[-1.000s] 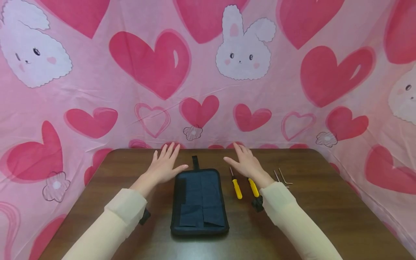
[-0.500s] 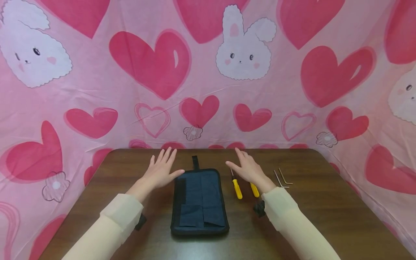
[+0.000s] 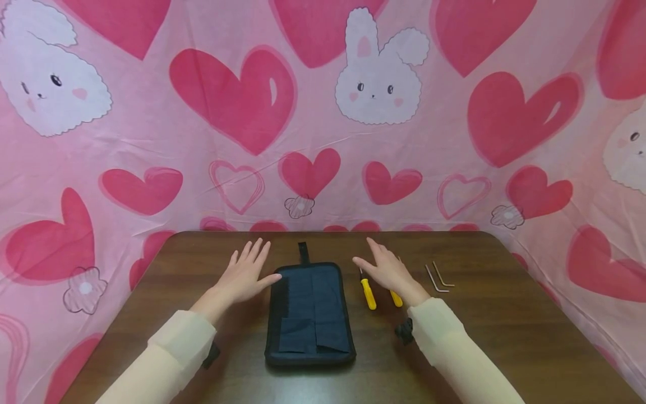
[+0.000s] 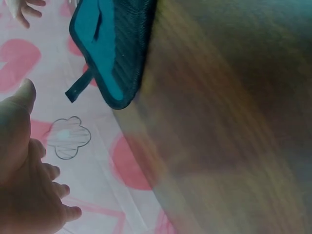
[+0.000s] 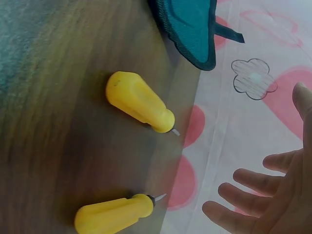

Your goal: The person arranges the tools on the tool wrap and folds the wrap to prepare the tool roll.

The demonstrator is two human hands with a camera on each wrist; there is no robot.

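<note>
A dark blue fabric tool pouch (image 3: 298,292) with black edging and a short strap lies flat mid-table; its pockets face up. Left of its far corner is my left hand (image 3: 241,278), fingers spread, holding nothing. My right hand (image 3: 388,272), fingers straight, hovers over the tools on the right and also holds nothing. One yellow-handled screwdriver (image 3: 369,294) lies beside the pouch. A second screwdriver (image 5: 114,214) is partly covered by my right hand in the head view; the right wrist view shows its handle and a bit of its shaft.
Two L-shaped hex keys, one silvery (image 3: 435,279) and one more brassy (image 3: 442,275), lie right of my right hand. The brown wooden table (image 3: 504,336) ends at a pink cloth backdrop (image 3: 323,129) with hearts and rabbits.
Both hands have drawn back toward the person; the left also shifted leftward, away from the pouch, the right slightly rightward. The pouch and tools have stayed in place.
</note>
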